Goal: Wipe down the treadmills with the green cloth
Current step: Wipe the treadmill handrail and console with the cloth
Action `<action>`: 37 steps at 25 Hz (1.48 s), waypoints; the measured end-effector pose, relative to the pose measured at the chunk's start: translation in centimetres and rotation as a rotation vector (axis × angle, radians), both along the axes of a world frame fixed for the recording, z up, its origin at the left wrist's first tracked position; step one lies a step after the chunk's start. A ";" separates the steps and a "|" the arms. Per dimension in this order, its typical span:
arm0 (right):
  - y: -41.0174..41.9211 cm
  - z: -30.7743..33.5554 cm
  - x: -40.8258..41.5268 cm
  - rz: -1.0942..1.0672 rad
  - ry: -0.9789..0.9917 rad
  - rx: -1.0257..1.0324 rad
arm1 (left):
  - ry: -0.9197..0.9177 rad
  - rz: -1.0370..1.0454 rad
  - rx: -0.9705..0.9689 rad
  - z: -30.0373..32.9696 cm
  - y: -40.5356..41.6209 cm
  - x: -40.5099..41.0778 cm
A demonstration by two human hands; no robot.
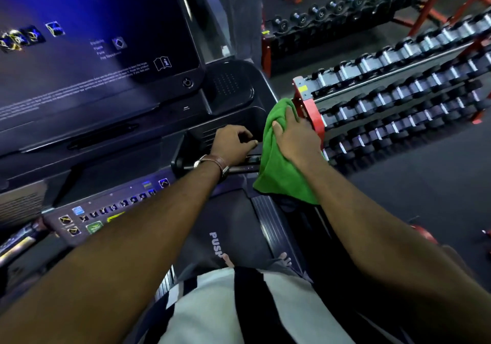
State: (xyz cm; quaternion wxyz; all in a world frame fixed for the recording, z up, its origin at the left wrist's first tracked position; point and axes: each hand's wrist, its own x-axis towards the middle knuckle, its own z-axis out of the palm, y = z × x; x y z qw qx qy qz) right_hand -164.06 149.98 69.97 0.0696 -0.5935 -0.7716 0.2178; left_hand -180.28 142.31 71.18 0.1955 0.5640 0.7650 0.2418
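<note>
Right hand (pixel 295 138) lies on the bright green microfibre cloth (pixel 281 168), thumb hooked over the near fold and fingers curled round the bunched fabric, pressing it against the right edge of the dark grey treadmill console (pixel 233 99). Cloth position: draped over the outer end of the black horizontal handlebar (pixel 244 167), with 1 loose corner hanging down toward the ribbed side rail (pixel 268 219) of the deck.

Left hand (pixel 233 143) rests just beside the cloth, to its left, fingers curled down over the same handlebar; whether it grips the bar fully cannot be told. A brown wrist strap (pixel 212 161) shows on that arm.

Controlling relation: the handlebar's long axis runs left to right across the view, and the cloth sits at its right end. The unwiped length of bar, the button strip (pixel 111 208) and the large dark display screen (pixel 87 46) all lie to the left of the cloth. The right hand is the nearer one and already carries the cloth, so the next stroke probably runs leftward along the bar, and the left hand would need to lift clear first.

Red dumbbell racks (pixel 393 96) stand well apart to the right.
</note>
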 end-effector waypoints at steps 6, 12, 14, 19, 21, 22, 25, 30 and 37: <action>5.5 0.8 0.0 -0.048 0.383 -0.397 | 0.283 -0.158 0.042 0.9 2.1 -1.5; 2.5 0.3 -2.8 0.067 0.037 0.028 | 0.495 -0.142 0.018 0.0 2.3 -3.8; 5.1 0.7 -3.9 0.117 0.100 -0.044 | 0.482 -0.141 0.024 0.2 2.4 -3.9; 7.3 0.6 -1.7 -0.168 0.314 -0.459 | 0.471 -0.220 0.068 0.3 2.9 -5.2; 5.5 0.3 -3.5 -0.106 0.067 -0.157 | 0.482 -0.238 0.087 0.1 3.2 -5.6; 5.0 0.5 -4.5 -0.071 0.026 -0.032 | 0.488 -0.246 0.090 0.1 3.4 -5.8; 7.7 0.5 -5.8 -0.032 0.136 -0.086 | 0.524 -0.293 0.081 0.4 3.7 -6.1; 10.4 -0.8 -5.0 -0.338 0.267 -0.464 | 0.470 -0.273 0.059 0.2 3.4 -6.8; 13.7 1.5 -11.1 0.093 0.108 -0.131 | 0.415 -0.202 0.068 0.9 3.4 -6.4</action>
